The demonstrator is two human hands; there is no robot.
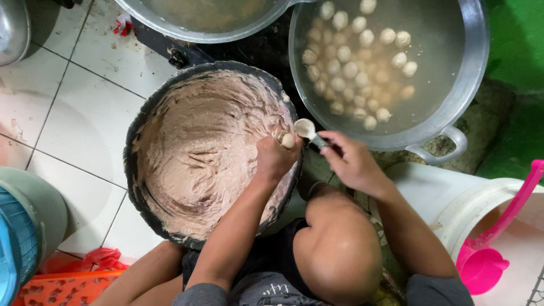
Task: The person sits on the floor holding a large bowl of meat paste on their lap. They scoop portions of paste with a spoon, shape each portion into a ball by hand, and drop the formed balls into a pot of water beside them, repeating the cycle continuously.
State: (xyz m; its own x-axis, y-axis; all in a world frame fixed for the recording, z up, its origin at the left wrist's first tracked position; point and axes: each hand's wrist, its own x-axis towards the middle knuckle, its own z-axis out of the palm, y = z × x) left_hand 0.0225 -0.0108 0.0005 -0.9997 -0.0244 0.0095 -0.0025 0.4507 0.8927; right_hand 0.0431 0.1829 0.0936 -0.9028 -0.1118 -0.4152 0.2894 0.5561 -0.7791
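Note:
A large black basin [134,170] on the tiled floor holds pale brown paste [198,153]. My left hand [276,157] is clenched on a lump of paste at the basin's right rim, and a small round ball [288,140] bulges from the top of the fist. My right hand [352,162] grips a spoon [306,130] whose bowl sits just right of that ball. Beyond the hands stands a big metal pot [473,73] of water with several pale meatballs [351,68] floating in it.
A second metal pot [187,31] of cloudy liquid stands at the top. A white bucket [453,209] with a pink ladle [493,243] sits at right. A teal container [28,226] and an orange tray [62,289] lie at bottom left. My knee [337,255] is below the hands.

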